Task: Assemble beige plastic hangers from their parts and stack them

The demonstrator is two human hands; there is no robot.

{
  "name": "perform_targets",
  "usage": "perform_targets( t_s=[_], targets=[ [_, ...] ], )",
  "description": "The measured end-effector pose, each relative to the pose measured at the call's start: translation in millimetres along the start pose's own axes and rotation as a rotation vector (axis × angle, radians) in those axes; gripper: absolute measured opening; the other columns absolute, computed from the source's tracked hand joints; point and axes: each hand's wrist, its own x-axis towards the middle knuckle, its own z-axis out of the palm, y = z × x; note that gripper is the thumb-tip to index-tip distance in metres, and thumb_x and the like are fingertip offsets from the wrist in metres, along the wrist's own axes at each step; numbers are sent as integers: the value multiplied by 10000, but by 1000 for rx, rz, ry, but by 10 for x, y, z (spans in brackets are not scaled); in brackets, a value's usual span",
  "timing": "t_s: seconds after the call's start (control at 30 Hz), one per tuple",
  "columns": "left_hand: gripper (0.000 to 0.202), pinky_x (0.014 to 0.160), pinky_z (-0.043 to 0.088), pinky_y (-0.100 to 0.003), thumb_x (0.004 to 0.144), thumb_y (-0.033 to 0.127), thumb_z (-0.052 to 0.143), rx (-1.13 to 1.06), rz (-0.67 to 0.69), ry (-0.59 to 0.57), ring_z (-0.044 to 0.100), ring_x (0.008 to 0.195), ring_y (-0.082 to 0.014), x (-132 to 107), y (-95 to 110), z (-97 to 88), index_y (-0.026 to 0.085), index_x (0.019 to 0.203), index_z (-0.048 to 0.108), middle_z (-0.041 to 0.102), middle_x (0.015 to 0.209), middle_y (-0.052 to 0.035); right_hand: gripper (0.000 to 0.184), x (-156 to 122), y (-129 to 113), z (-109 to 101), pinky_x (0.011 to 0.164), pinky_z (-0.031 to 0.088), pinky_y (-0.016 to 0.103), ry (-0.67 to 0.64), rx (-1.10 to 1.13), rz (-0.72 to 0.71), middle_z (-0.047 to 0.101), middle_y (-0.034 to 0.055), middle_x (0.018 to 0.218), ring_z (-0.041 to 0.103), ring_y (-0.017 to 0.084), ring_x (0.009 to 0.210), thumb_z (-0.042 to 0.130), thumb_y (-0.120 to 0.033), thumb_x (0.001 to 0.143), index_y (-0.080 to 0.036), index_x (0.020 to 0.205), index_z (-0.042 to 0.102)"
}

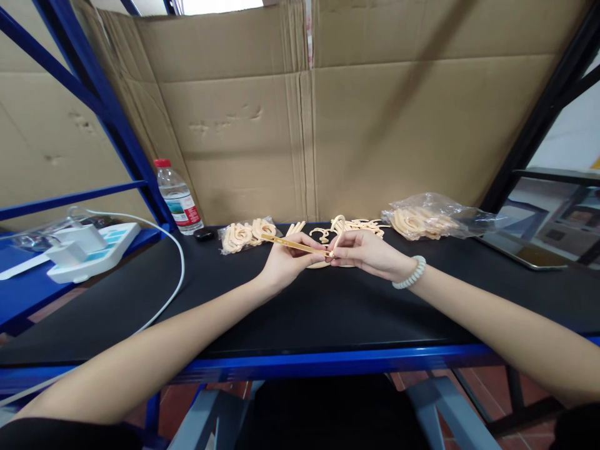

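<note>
My left hand (296, 253) is closed round a slim yellowish tweezers-like tool (295, 244), which slants down to the right with its narrow end between my hands. In my right hand (363, 251), thumb and fingers pinch a beige cord loop (338, 226) that arches up above the fingertips. Both hands' fingertips meet at a small pale knob of the cord, just at the tool's end. Exactly how the tool grips the cord is too small to tell. Behind the hands lies a pile of loose beige cord pieces (368, 226), partly hidden by my right hand.
A bag of coiled beige cords (241, 235) lies left, another clear bag (417, 222) right. A water bottle (179, 200) stands at the back left near a dark small object (204, 234). A white cable (180, 275) crosses the black table (319, 319). A tablet (520, 253) lies right.
</note>
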Motion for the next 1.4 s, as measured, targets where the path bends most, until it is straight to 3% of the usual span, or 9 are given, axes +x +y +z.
perform_targets(
  t_s=[0.2,0.47,0.77,1.07,1.23,1.4],
  targets=[
    [201,724,553,-310,584,204,807,17,42,9,682,720,-178,-3,-14,18,136,681,644,710,736,-39,186,16,64,28,821,530,309,37,9,-52,653,15,794,656,128,766,780,-219,660,-134,745,638],
    [236,694,560,-308,568,224,822,-26,1,49,684,679,-178,-55,-11,73,133,648,619,704,695,-34,231,4,91,142,678,561,289,152,-91,-171,633,-2,729,651,119,632,783,-244,633,-146,668,577],
    [215,717,563,-304,612,224,806,-64,-13,57,690,689,-176,-105,29,117,126,716,645,697,694,-22,249,-25,92,225,618,571,297,218,-114,-274,629,-1,693,645,130,581,792,-283,625,-148,661,585],
    [238,722,543,-304,613,255,805,-61,-39,120,678,706,-174,-58,34,111,120,712,637,691,693,-28,260,-37,78,232,681,563,302,245,-18,-205,673,37,705,655,144,655,809,-329,615,-139,712,661],
    [250,756,529,-319,595,250,807,-128,-121,106,670,759,-183,-33,17,98,117,698,622,686,717,-37,280,-27,6,181,565,507,218,225,-108,-176,610,18,682,572,97,626,726,-412,707,-135,717,684],
    [231,697,525,-267,590,197,794,-147,-207,48,627,633,-111,-3,49,75,116,718,620,648,678,-9,264,-9,-103,124,503,473,199,231,-163,-221,568,-23,636,516,68,533,702,-413,736,-162,752,620]
  ],
)
